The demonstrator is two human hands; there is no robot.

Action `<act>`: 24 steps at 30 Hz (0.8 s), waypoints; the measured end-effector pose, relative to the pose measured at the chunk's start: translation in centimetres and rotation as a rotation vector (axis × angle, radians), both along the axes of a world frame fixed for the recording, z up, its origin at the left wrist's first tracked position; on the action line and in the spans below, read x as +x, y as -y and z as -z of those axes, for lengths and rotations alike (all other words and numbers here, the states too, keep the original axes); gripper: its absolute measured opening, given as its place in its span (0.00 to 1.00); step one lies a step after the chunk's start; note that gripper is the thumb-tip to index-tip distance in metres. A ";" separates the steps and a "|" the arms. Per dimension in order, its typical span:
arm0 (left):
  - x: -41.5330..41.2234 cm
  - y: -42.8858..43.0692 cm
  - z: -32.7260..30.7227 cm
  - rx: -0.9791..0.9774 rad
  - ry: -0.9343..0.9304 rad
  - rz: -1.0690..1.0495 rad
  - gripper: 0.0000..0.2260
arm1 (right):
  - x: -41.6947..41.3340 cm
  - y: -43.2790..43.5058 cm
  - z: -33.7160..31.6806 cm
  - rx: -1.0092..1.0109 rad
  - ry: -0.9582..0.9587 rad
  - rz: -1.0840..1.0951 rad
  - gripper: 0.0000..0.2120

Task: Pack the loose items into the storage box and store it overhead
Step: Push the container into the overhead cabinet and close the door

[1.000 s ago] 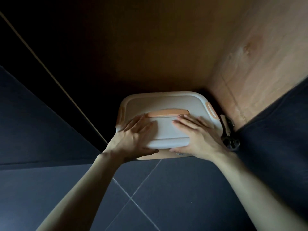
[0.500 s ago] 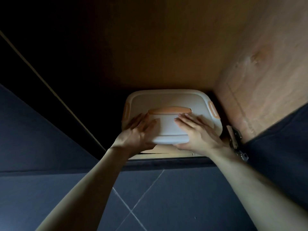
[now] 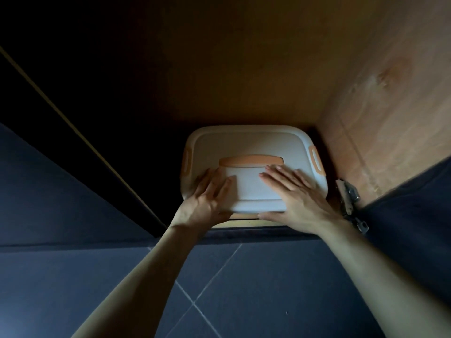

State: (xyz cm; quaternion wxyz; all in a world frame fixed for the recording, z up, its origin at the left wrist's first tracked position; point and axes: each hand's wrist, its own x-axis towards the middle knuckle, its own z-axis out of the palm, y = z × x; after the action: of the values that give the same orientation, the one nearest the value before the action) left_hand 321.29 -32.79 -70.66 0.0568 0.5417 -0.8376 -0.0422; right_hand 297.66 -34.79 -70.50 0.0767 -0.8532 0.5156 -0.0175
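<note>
Head view, looking up into a dark overhead cabinet. On the left, my left hand (image 3: 207, 198) lies flat against the near face of the storage box (image 3: 251, 147), fingers spread and pressing, not pinching anything. The box sits on the cabinet shelf (image 3: 244, 222), lid on, its orange handle (image 3: 251, 160) running across the middle and an orange latch at each end. My right hand (image 3: 295, 198) is spread the same way on the near right part of the box, palm pushing, thumb below its bottom edge. Right of that is the wooden side wall (image 3: 390, 118), close beside the box's right end, with a metal hinge (image 3: 347, 198) just beside my right wrist.

I judge the packing done and the storing nearly finished: the box is in the cabinet's right corner, with its near edge close to the shelf lip. Next calls for an even push from both palms until it is fully in, then letting go.

The box's long axis runs left to right, parallel to the shelf edge, its broad handled face toward me.
</note>
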 end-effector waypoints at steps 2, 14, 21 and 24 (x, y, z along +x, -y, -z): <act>-0.3 -0.5 0.0 -0.043 0.007 0.007 0.37 | -0.3 -0.3 0.0 -0.008 -0.018 -0.010 0.43; 0.3 -1.1 1.0 0.092 -0.142 -0.312 0.34 | -0.2 -1.2 0.8 -0.012 0.104 0.377 0.31; 0.9 -2.1 -0.9 0.246 0.035 -0.264 0.33 | -0.1 -2.2 -1.9 0.207 -0.038 0.435 0.28; 1.8 -3.7 -4.6 0.350 0.094 -0.214 0.33 | 0.8 -4.0 -6.1 0.352 -0.107 0.539 0.27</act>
State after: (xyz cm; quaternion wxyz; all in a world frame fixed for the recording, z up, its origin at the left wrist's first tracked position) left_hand 323.14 -29.10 -66.07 -0.0733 0.6306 -0.7568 -0.1556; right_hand 298.46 -30.81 -64.43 0.1886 -0.6593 0.7213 0.0973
